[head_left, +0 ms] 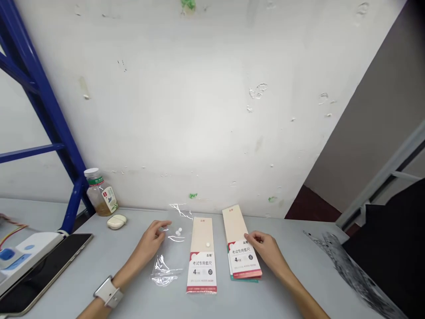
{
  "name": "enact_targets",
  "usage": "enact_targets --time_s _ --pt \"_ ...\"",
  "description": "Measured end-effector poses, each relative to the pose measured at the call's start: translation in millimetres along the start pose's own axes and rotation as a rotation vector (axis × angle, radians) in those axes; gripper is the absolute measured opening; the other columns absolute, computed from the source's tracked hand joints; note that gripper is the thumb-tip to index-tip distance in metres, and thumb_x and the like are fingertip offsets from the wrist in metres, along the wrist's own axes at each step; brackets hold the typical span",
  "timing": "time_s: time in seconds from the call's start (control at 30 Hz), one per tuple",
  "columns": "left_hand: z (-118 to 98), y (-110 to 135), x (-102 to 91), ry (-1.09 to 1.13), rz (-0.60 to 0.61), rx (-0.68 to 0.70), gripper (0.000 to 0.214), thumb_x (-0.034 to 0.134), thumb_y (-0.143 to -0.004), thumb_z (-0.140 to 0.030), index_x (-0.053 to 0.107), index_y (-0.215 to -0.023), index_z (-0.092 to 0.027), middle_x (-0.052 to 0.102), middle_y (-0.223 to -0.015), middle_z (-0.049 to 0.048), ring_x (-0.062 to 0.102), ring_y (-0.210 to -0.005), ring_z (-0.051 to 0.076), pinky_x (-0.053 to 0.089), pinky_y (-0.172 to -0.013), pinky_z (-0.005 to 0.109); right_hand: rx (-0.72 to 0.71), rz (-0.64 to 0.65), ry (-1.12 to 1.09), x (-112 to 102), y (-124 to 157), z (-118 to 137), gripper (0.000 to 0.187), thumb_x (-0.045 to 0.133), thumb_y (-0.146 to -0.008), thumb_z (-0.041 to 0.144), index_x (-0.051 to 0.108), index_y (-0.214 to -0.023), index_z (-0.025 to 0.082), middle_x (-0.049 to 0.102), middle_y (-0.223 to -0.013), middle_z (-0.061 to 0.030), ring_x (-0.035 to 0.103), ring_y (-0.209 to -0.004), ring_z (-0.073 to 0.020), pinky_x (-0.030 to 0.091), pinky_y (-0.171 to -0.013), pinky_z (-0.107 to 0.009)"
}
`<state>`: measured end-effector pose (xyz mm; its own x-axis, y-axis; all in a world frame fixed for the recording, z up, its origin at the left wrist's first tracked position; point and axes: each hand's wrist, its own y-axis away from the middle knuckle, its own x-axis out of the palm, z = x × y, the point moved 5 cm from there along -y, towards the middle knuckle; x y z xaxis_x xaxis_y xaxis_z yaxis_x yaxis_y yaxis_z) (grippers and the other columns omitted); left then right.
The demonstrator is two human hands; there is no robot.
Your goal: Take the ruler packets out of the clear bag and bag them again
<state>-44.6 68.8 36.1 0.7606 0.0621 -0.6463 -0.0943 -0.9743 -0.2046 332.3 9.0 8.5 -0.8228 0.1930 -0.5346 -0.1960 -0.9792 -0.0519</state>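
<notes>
My left hand (155, 237) has its fingers apart at the left edge of a clear plastic bag (169, 261), holding nothing. A few small white round pieces (179, 231) lie at the bag's upper part. Beside it rests a ruler set packet (202, 270), with a cream upper part, a white and red label, and a small white round piece (208, 244) on it. To the right lies a small stack of similar packets (245, 261), with a green edge showing underneath. My right hand (265, 249) pinches the right edge of the top packet with its fingertips.
A jar with a white lid (101, 195) and a small cream oval case (116, 222) stand by the wall at left. A dark-screened phone or tablet (43, 270) lies beside a white power strip (25, 254). Blue metal frame (49, 102) rises at left; black fabric (392, 248) is at right.
</notes>
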Motion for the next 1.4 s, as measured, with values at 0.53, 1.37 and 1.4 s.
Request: enact_targets --time_s 0.53,1.37,1.4 --pt "25.0 -1.2 4.8 -0.197 -0.02 -0.021 0.034 0.042 -0.078 -0.031 0.068 -0.099 -0.021 0.061 -0.119 0.01 0.063 -0.097 0.027 0.049 -0.092 0.043 -0.098 -0.136 0.548 0.6 10.0 4.6 0.029 0.046 -0.084 0.036 0.038 -0.059 0.023 0.055 -0.062 0.0035 0.044 -0.051 -0.0134 0.028 -0.058 -0.028" --pt "-14.5 17.5 7.6 -0.253 -0.007 0.134 0.029 0.049 -0.087 -0.039 0.062 -0.108 -0.024 0.058 -0.13 0.0087 0.052 -0.118 0.032 0.047 -0.095 0.049 -0.653 0.023 0.549 55.6 51.9 66.4 0.019 0.046 -0.093 0.021 0.062 -0.103 0.025 0.064 -0.111 -0.007 0.058 -0.094 -0.0228 0.041 -0.081 -0.039" --pt "-21.1 21.2 11.2 -0.284 0.01 0.218 0.029 0.049 -0.089 -0.039 0.062 -0.111 -0.026 0.055 -0.133 0.0077 0.049 -0.122 0.032 0.045 -0.097 0.05 -0.653 0.037 0.549 58.1 53.1 67.2 0.019 0.048 -0.093 0.021 0.063 -0.104 0.025 0.063 -0.113 -0.0072 0.058 -0.096 -0.0234 0.042 -0.082 -0.04"
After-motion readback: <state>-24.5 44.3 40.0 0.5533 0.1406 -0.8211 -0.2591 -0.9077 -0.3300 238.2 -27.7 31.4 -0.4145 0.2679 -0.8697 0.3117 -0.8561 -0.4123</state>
